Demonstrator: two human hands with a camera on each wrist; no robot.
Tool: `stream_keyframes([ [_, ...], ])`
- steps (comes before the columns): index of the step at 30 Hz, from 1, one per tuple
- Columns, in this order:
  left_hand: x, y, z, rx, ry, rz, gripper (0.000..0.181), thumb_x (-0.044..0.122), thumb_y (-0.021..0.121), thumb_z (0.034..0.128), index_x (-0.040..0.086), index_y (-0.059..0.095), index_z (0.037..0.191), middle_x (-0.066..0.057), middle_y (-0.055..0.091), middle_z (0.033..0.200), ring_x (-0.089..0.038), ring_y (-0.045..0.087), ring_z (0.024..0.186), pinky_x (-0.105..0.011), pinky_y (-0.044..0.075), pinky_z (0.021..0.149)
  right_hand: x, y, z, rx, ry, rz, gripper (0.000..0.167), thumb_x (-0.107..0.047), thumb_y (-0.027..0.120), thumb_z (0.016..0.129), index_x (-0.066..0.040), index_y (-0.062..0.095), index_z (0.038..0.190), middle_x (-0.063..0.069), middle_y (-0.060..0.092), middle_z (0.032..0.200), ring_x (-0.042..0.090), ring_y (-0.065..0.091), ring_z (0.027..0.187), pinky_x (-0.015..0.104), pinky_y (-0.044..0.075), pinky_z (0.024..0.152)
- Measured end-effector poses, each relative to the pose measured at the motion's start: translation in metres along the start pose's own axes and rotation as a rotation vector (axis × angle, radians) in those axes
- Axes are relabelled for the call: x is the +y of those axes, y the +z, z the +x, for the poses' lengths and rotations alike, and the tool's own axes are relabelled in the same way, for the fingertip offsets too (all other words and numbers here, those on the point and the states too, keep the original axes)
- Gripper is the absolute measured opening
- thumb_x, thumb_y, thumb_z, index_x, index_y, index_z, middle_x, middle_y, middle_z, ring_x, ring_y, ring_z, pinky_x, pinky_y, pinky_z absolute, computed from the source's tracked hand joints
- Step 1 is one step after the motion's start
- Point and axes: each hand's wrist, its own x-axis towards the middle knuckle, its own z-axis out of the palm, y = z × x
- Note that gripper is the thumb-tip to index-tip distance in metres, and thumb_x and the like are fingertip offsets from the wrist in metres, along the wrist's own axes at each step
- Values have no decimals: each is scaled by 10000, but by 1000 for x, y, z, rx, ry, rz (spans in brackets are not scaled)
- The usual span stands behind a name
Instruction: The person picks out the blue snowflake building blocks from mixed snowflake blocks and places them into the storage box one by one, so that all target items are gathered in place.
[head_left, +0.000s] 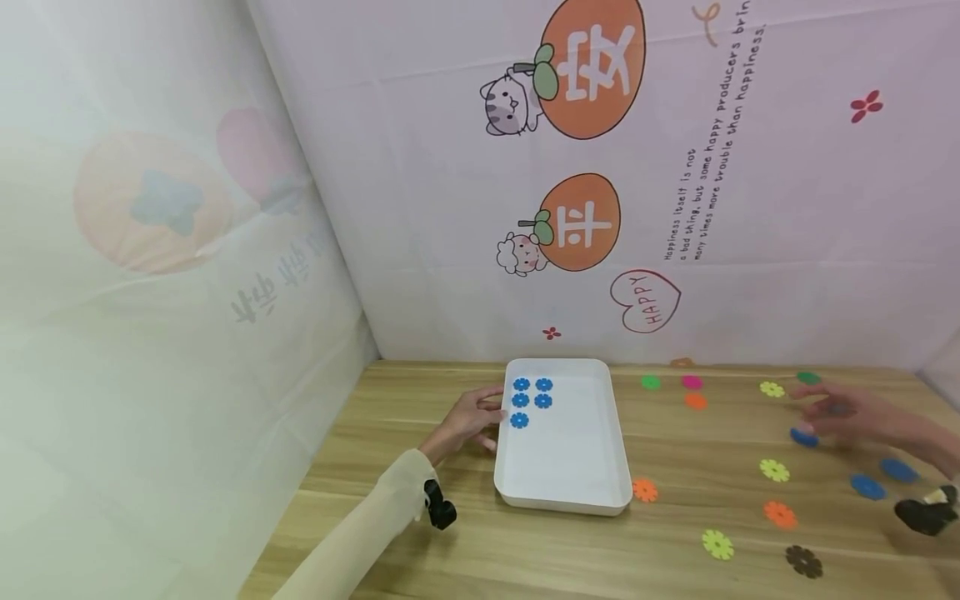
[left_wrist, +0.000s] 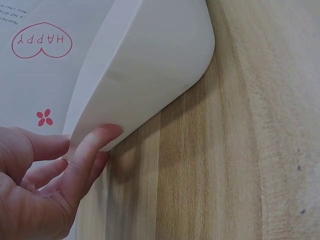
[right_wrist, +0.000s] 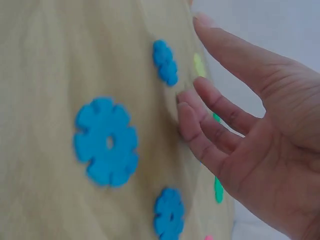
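White tray [head_left: 566, 458] is pinched by left hand [head_left: 472, 418] — right hand [head_left: 862, 417] unclenched — below "HAPPY" heart [head_left: 645, 302].

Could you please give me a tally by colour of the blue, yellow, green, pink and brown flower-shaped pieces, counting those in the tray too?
Blue pieces: 8 (5 in the tray, 3 on the table)
Yellow pieces: 3
Green pieces: 2 (one bright, one dark)
Pink piece: 1
Brown piece: 1
Total: 15
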Motion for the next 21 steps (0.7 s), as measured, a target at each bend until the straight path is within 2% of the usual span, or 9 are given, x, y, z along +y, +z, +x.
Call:
stream_keyframes([
  [3,1,0,0,1,3,0,584,22,662,1009,36,468,1560,-299,565,1465,-371,733,1087,-337,682,596,7,5,-5,28,-19,-27,456,-17,708,973,-86,567,1402,-189,669,1232,-129,570,1007,170,565,710],
  [4,1,0,-1,2,4,1,584,20,662,1008,33,467,1559,-301,565,1464,-374,732,1092,-334,681,593,9,7,-7,26,-13,-23,464,-22,713,972,-99,565,1405,-185,665,1228,-128,566,998,171,565,710],
  [6,1,1,-2,5,2,3,583,20,664,1007,32,470,1557,-303,566,1462,-377,730,1099,-334,681,593,12,12,-11,36,-44,-3,486,16,718,951,-116,573,1395,-301,579,1181,-101,572,984,177,571,706],
  [7,1,1,-2,7,0,4,583,21,665,1006,31,472,1555,-302,567,1461,-378,729,1100,-336,682,596,14,13,-13,30,-43,3,482,20,710,955,-157,581,1384,-273,577,1172,-94,564,976,176,565,705],
  [9,1,2,-2,10,-2,5,577,25,667,1006,32,478,1552,-300,571,1458,-377,728,1105,-335,683,596,14,16,-16,13,-24,3,444,-6,696,974,-150,578,1377,-209,569,1162,-70,552,957,178,546,698],
  [13,0,2,-2,14,3,6,568,28,669,1007,31,487,1545,-300,572,1458,-377,727,1106,-334,683,596,13,19,-20,-49,64,37,356,-82,624,1044,-44,537,1386,-129,568,1147,-24,529,939,210,513,681],
  [15,-1,2,-1,17,6,5,566,30,673,1006,34,494,1542,-301,572,1458,-379,731,1095,-338,683,597,14,19,-21,-57,67,44,353,-82,610,1053,29,521,1376,-125,584,1140,-12,536,934,214,512,680],
  [17,-1,2,-1,16,7,4,564,33,673,1006,36,496,1542,-304,568,1461,-380,733,1090,-344,685,600,14,20,-22,-48,50,52,331,-58,605,1051,48,526,1354,-125,606,1128,-6,556,938,205,516,686],
  [21,1,2,-1,17,5,4,564,30,668,1008,34,492,1543,-306,562,1465,-384,728,1099,-352,687,607,14,20,-23,-28,17,60,268,-25,598,1047,23,580,1311,-128,655,1115,-3,594,949,182,531,706],
])
